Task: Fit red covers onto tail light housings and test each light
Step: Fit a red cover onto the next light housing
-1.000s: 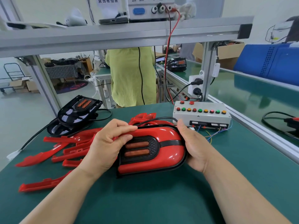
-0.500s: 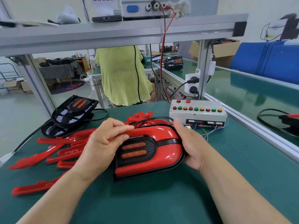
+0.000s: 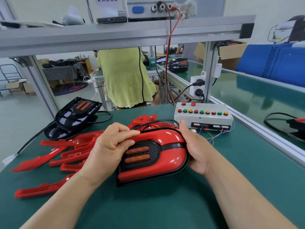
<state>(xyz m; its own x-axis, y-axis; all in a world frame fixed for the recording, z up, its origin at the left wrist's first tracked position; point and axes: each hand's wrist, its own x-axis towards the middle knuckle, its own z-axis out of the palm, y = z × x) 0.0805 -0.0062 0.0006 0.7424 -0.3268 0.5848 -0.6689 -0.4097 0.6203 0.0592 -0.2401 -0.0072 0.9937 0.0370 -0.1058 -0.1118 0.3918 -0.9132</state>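
Note:
A tail light (image 3: pixel 158 156) with a glossy red cover, a black rim and two orange lenses lies in the middle of the green table (image 3: pixel 165 204). My left hand (image 3: pixel 107 151) grips its left end, fingers curled over the top edge and thumb by the lenses. My right hand (image 3: pixel 194 149) cups its right end, fingers wrapped behind. A black cable (image 3: pixel 155 122) runs from the light's back toward the white test box (image 3: pixel 204 118) with coloured buttons. Several loose red covers (image 3: pixel 66 151) lie to the left.
Two bare black housings (image 3: pixel 74 116) are stacked at the back left with a black cable. A person in a yellow-green shirt (image 3: pixel 125 76) stands beyond the table. An aluminium shelf (image 3: pixel 132 35) spans overhead. A conveyor rail (image 3: pixel 264 134) borders the right side.
Both hands keep their hold on the tail light; it stays in place. Only the camera has shifted slightly.

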